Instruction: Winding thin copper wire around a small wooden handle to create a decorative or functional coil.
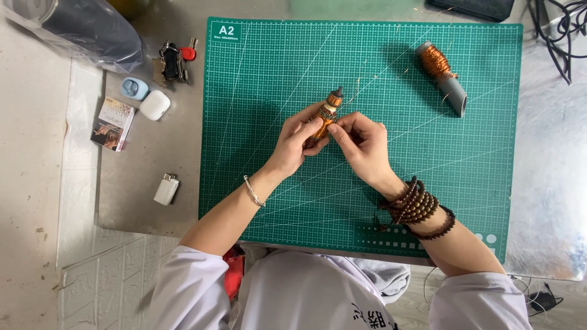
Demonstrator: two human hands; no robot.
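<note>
My left hand point(295, 142) and my right hand point(361, 142) both grip a small copper-wire wound spool point(329, 110) with a brown tip, held over the middle of the green cutting mat point(257, 73). The left fingers wrap its lower end; the right fingertips pinch its side. A thin silver bracelet sits on my left wrist, brown bead bracelets point(419, 209) on my right. A second copper-wound coil on a grey tube point(443, 76) lies on the mat's far right, apart from both hands.
Left of the mat lie a key bunch point(172, 61), a blue case point(134, 88), a white earbud case point(155, 105), a small printed box point(113, 123) and a white lighter point(166, 189). Black cables point(559, 30) run at the far right. A plastic-wrapped dark object point(79, 27) sits far left.
</note>
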